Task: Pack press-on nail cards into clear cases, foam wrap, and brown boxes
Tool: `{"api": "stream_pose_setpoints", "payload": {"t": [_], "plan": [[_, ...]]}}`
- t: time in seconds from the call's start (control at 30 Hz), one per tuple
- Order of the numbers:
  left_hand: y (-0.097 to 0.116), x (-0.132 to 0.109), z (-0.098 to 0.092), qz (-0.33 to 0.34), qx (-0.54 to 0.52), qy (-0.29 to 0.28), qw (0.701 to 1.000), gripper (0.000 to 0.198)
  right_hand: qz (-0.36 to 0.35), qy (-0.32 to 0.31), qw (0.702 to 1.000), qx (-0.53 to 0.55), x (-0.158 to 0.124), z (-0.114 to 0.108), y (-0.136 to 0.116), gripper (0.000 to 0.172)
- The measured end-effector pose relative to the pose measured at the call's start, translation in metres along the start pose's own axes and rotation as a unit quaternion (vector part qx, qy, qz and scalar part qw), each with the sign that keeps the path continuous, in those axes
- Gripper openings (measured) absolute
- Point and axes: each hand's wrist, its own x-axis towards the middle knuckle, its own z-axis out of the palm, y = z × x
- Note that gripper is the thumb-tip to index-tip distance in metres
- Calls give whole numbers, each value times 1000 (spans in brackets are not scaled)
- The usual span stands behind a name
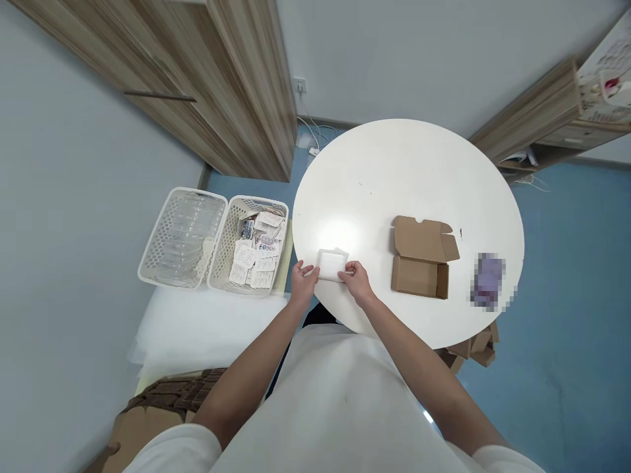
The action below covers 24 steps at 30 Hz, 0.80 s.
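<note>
A small, flat white packet [332,265] with a translucent wrap-like edge lies at the near left edge of the round white table [394,171]. My left hand [303,282] grips its left side, with the thumb and a finger at the edge and the other fingers loosely curled. On the opposite side, my right hand [355,279] pinches the right edge between thumb and fingers. What is inside the packet cannot be made out. To the right of my hands stands an open brown cardboard box [419,276], its lid folded back.
Left of the table are a white basket of clear plastic packs [182,240] and a white basket of printed cards [249,256]. White sheets [207,328] lie below them. A pixelated purple item [488,281] is at the table's right. Cardboard boxes [480,345] sit beneath.
</note>
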Motion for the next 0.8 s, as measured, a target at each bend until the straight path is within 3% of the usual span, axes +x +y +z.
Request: {"api": "stream_pose_setpoints", "payload": {"t": [0.17, 0.33, 0.5, 0.63, 0.8], "plan": [[3, -35, 26, -16, -28, -62, 998, 61, -35, -34, 998, 34, -26, -49, -3, 26], [9, -68, 73, 87, 82, -154, 981, 36, -87, 6, 996, -27, -44, -115, -6, 26], [11, -86, 133, 177, 203, -152, 951, 27, -141, 66, 979, -130, -42, -173, -5, 21], [4, -93, 168, 208, 274, -134, 929, 33, -154, 86, 965, -195, -32, -201, 4, 16], [-9, -96, 185, 204, 340, -166, 903, 33, -166, 69, 948, -264, -16, -216, 19, 15]]}}
